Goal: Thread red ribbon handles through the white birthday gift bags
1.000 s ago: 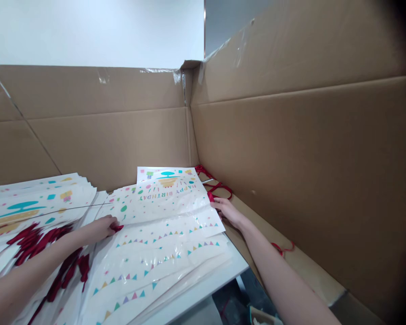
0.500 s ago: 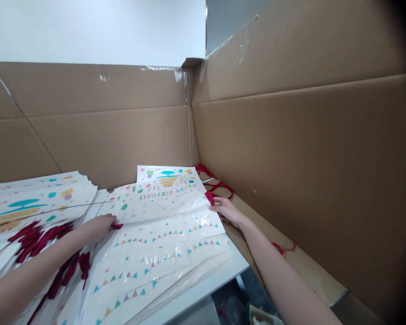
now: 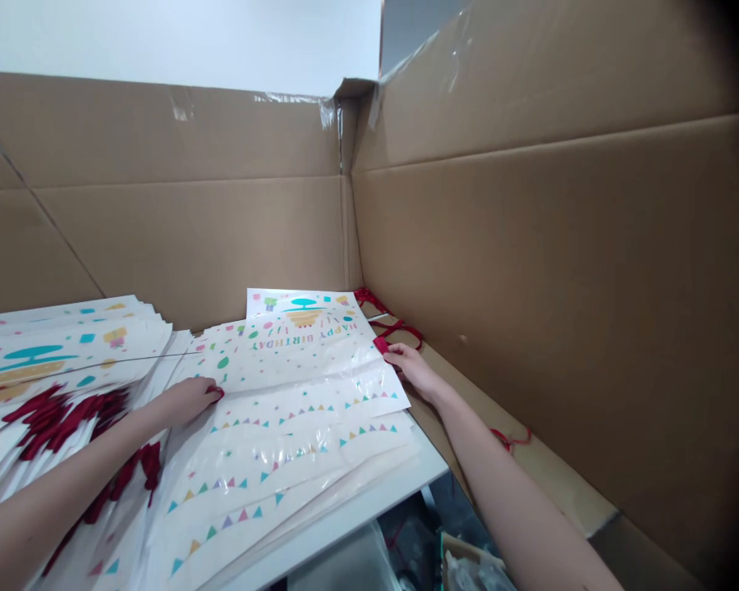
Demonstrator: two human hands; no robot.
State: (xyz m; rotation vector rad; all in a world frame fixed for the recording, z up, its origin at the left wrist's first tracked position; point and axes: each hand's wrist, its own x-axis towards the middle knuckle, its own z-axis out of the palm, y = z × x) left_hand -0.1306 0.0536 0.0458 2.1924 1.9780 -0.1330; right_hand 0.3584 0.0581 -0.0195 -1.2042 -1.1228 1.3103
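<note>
Red handle [image 3: 217, 393] pinched by left hand [image 3: 188, 400]; second handle [image 3: 380, 345] pinched by right hand [image 3: 410, 369] at printed bag [image 3: 296, 357] edge, cardboard wall [image 3: 498, 246] near.

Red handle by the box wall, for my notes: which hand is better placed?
Right: the right hand touches that red handle at the printed bag's corner; the left hand is farther off, at another red tab.

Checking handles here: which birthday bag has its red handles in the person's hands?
The top bag, printed HAPPY BIRTHDAY upside down: the left hand and right hand each pinch a red handle. The left stack's handles lie loose.
</note>
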